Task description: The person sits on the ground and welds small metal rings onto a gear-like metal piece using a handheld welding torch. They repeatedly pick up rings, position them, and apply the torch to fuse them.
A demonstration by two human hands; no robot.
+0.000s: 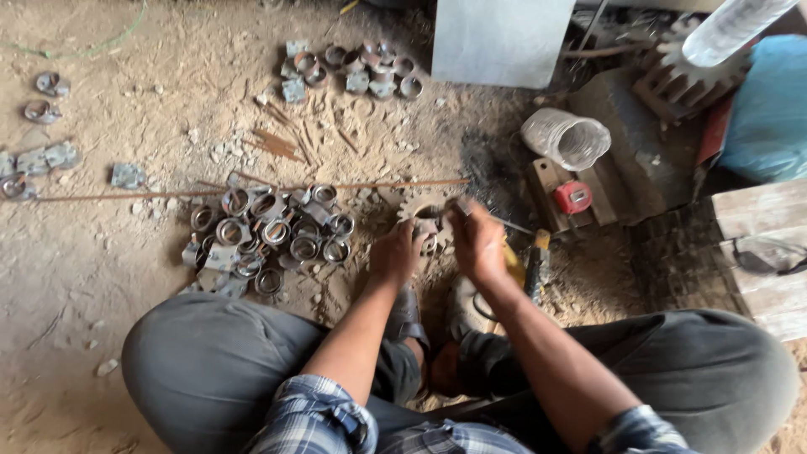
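Observation:
I sit on a dirt floor with knees spread. My left hand [395,252] and my right hand [476,240] meet over a toothed metal gear [414,206] lying on the ground. Both hands close around a small metal ring piece [430,229] resting on the gear. A thin rod [511,224] runs out from under my right hand toward the right. Just left of my left hand lies a pile of short metal rings with flat tabs [269,235].
A second group of ring pieces [349,71] lies farther away, more at the far left [38,126]. A long thin rod [252,189] crosses the dirt. A plastic jar [565,139], red tape measure [573,197], large gear [681,80], wooden planks [761,244] stand right.

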